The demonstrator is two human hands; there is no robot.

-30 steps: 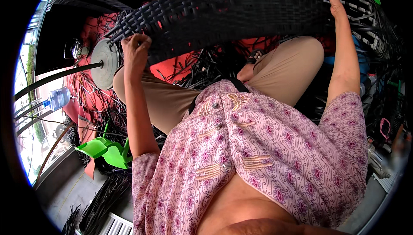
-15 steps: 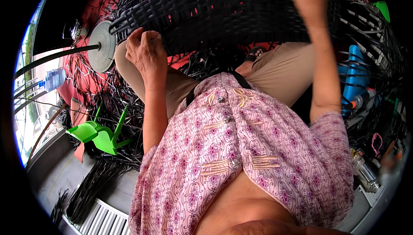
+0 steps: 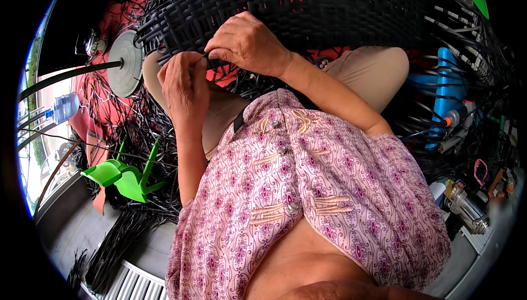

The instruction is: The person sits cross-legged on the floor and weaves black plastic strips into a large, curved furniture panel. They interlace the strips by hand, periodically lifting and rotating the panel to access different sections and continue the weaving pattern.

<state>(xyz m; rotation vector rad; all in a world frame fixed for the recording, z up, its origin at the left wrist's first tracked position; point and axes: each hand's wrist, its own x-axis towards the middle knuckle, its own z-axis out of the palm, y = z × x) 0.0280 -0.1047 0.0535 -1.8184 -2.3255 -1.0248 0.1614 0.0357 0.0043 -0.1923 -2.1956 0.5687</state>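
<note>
A long panel of black woven wicker (image 3: 329, 11) lies across in front of me, above my knees. My left hand (image 3: 184, 83) is closed in a pinch at its near left edge. My right hand (image 3: 247, 44) meets it there, fingers curled and pressed together. Between the two sets of fingertips shows a small dark bit of black strip (image 3: 206, 55); most of it is hidden by the fingers. Part of the weave's left end is covered by my right hand.
Loose black strips (image 3: 156, 107) tangle over the red floor. At left are a round grey disc (image 3: 123, 66), a clear blue water bottle (image 3: 65, 107) and a bright green plastic piece (image 3: 132, 182). A blue plastic thing (image 3: 447, 88) and a clear cylinder (image 3: 469, 209) sit at right.
My right hand has swung down and left from the panel's far right to beside my left hand. The left hand has lowered slightly, its fingers now pinched.
</note>
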